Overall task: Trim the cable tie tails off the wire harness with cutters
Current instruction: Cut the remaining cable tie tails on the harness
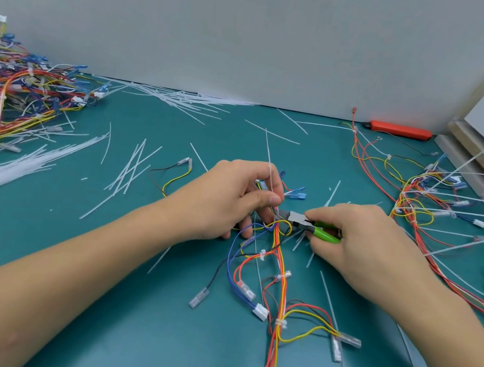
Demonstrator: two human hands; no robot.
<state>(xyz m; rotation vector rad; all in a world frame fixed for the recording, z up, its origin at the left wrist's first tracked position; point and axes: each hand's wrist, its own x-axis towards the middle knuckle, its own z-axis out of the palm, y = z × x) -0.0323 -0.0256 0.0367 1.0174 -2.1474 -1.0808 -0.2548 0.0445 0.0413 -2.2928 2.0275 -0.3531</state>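
Right hand (pixel 363 242) around unlabelled green cutters (pixel 311 225)

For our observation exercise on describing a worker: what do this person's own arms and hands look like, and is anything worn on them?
Both forearms are bare as far as the picture shows them, with no sleeves in view. The left hand and right hand wear no gloves, and no rings, watch or wristband show. The one thumbnail in view, on the left hand, is short and unpainted.
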